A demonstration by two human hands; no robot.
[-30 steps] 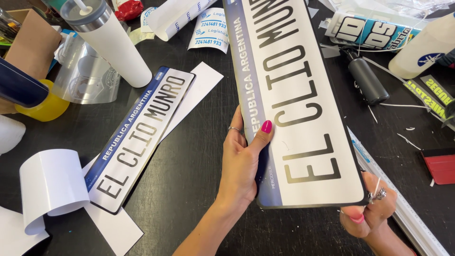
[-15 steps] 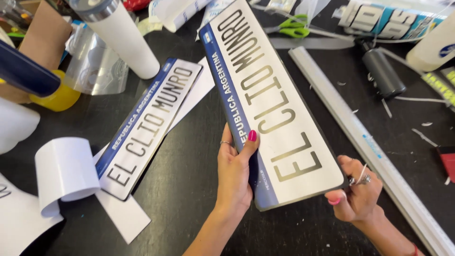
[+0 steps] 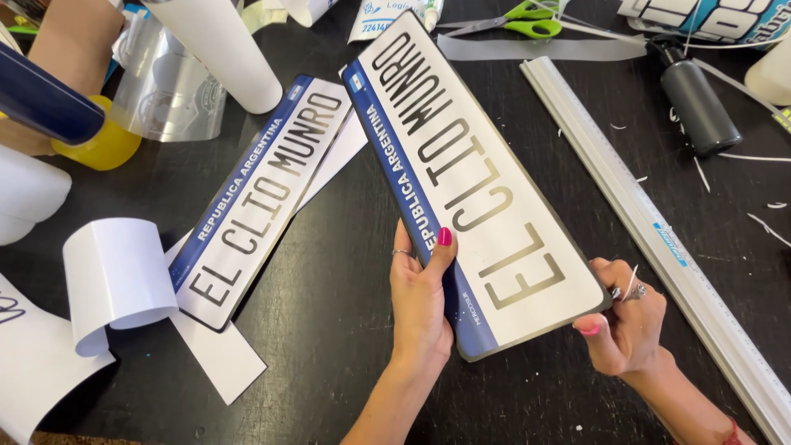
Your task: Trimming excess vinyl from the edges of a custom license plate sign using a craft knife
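Observation:
My left hand (image 3: 420, 301) grips a long white plate (image 3: 474, 181) by its blue-banded edge, thumb on top. The plate has dark lettering and is held tilted above the black table (image 3: 329, 272), running from upper left to lower right. My right hand (image 3: 626, 325) is curled at the plate's lower right corner, touching it from beneath. A thin pale pointed piece (image 3: 632, 278) sticks out between its fingers. A second, matching plate (image 3: 264, 194) lies flat on white backing paper to the left.
A long metal ruler (image 3: 659, 239) lies diagonally on the right. A black bottle (image 3: 696, 103) and green-handled scissors (image 3: 527, 16) sit at the top. White rolls (image 3: 115, 276) and a yellow cup (image 3: 103, 144) crowd the left side. Thin white offcuts litter the right.
The held plate has swung to a more diagonal angle and shifted left. My right hand has come up against its lower right corner. The left hand's grip is unchanged.

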